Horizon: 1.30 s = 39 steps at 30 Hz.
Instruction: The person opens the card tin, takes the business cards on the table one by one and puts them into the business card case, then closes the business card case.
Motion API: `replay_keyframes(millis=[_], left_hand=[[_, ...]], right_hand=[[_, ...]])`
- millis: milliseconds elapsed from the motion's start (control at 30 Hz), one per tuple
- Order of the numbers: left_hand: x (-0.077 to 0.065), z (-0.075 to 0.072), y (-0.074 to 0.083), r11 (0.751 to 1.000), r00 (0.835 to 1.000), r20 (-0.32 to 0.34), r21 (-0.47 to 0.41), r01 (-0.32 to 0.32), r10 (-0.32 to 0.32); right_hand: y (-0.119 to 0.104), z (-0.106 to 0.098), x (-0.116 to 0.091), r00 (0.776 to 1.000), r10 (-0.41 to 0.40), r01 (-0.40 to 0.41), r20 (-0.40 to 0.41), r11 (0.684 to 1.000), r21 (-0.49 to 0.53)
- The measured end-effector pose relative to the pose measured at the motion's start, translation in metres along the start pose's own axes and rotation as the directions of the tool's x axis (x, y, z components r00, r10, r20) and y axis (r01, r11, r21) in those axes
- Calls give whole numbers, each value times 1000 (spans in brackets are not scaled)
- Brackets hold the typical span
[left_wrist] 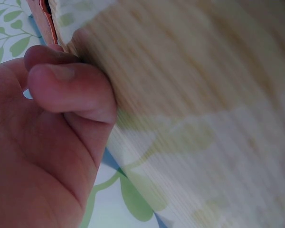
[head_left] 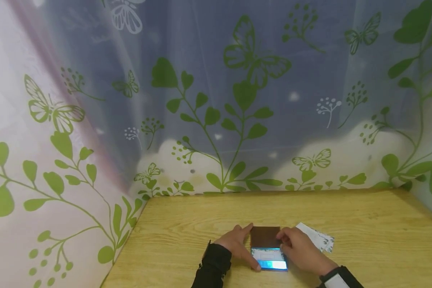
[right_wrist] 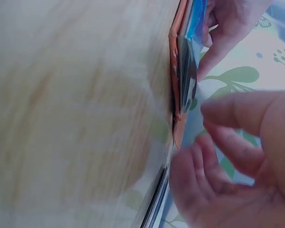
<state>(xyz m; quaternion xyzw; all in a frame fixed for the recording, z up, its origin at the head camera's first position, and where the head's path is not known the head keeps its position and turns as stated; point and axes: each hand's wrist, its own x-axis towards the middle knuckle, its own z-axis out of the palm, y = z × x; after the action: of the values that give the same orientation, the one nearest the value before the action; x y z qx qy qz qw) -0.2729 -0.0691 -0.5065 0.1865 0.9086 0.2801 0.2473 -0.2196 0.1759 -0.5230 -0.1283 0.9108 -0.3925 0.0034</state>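
Observation:
A brown card holder lies unfolded on the table, its bare brown cover at the far side. Its near half has clear sleeves with a floral-patterned card inside, and a bright blue-white reflection crosses it. At its left side is my left hand, forefinger at the far corner and thumb touching the near corner; the other fingers curl loosely in the left wrist view. My right hand hovers by the right edge. In the right wrist view, its thumb and fingers are apart beside the holder's layered edge, with nothing between them.
Just right of my right hand lie several white cards with a leaf print, partly fanned out. The wood-grain table meets a hanging curtain with green leaves and butterflies at its back and sides.

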Motion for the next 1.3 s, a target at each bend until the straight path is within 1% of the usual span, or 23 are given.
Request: replay_keyframes(millis=[100,200,300,367,600,667,867,1000,1133,1200,1300], left_hand=[[1,1,-2,1000,1000,5,-10,-1,1],[3,1,-4,1000,1000,11,-28,-5,5],[4,1,-5,999,1000,17,-40,-11,12],[4,1,-5,999,1000,18,-37,-12,13],[0,0,-2,1000,1000,11,-19,-16,16],[0,0,-2,1000,1000,12,-9,-13,13],[1,2,-3,1000,1000,15,-18,-8,9],[0,2,-2,1000,1000,12,-17,-9,9],[-1,0,0,1000,1000,6,-17,-8,9],[-2,0,1,1000,1000,3,-20,-5,5],[-1,1,0,1000,1000,3,-19,0,0]], right_hand=[[-2,0,-2,995,35,-43,-90,995,-89],[-3,-1,-4,983,103,-129,-154,977,-171],[-1,-3,-5,970,176,-212,-169,952,-223],[2,-3,-5,966,198,-236,-169,938,-252],[6,-5,-7,970,163,-214,-179,925,-314],[5,-6,-6,970,166,-216,-176,922,-322],[3,-7,-4,972,168,-216,-162,911,-351],[3,-8,-4,980,105,-167,-168,895,-415],[1,-9,-4,980,40,-126,-192,879,-459],[1,-9,-4,978,26,-122,-209,881,-458],[-1,-10,-5,969,32,-137,-245,894,-426]])
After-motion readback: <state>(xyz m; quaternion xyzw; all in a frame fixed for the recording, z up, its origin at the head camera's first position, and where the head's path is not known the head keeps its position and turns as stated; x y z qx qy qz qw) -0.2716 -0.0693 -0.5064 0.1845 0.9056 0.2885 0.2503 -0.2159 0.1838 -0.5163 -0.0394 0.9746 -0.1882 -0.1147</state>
